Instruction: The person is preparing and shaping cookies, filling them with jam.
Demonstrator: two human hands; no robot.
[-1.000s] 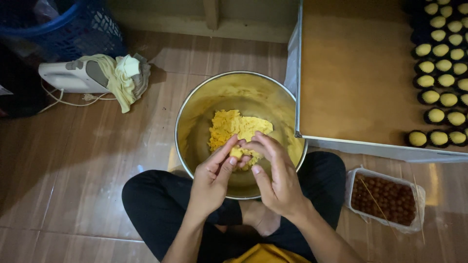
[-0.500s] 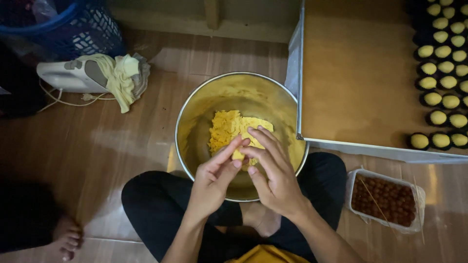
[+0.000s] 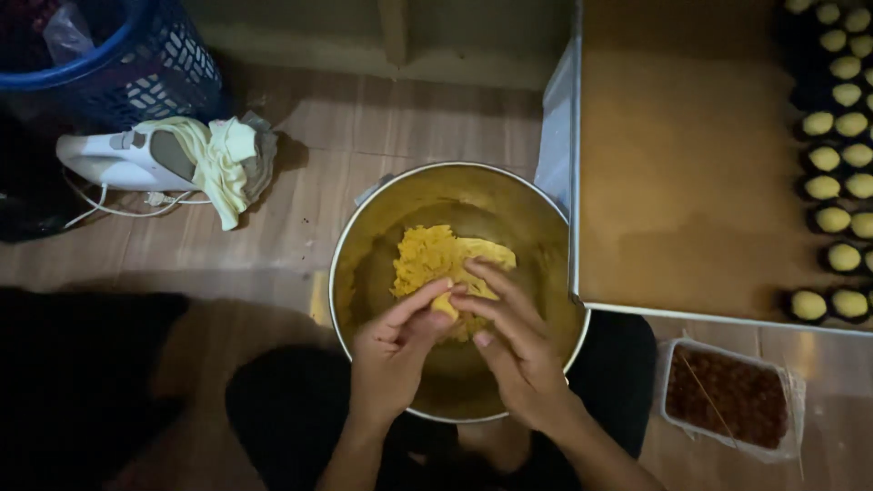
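A round metal bowl (image 3: 364, 236) sits on the wooden floor between my legs, with a lump of yellow dough (image 3: 427, 259) in it. My left hand (image 3: 391, 350) and my right hand (image 3: 514, 341) meet over the bowl's near side. Their fingertips pinch a small yellow piece of dough (image 3: 446, 305) between them. Part of the dough lump is hidden behind my fingers.
A large baking tray (image 3: 682, 182) lies at the right, with rows of small yellow dough balls in dark cups (image 3: 841, 164) along its far right. A clear tub of brown filling (image 3: 727, 395) stands below it. A white hand mixer (image 3: 118, 164), a yellow cloth (image 3: 223, 159) and a blue basket (image 3: 109, 55) are at the upper left. A dark shape (image 3: 82, 382) fills the lower left.
My hands stayed together over the bowl, working the small piece. Another person's foot appeared at the lower left half a second ago; a large dark shape now covers that corner.
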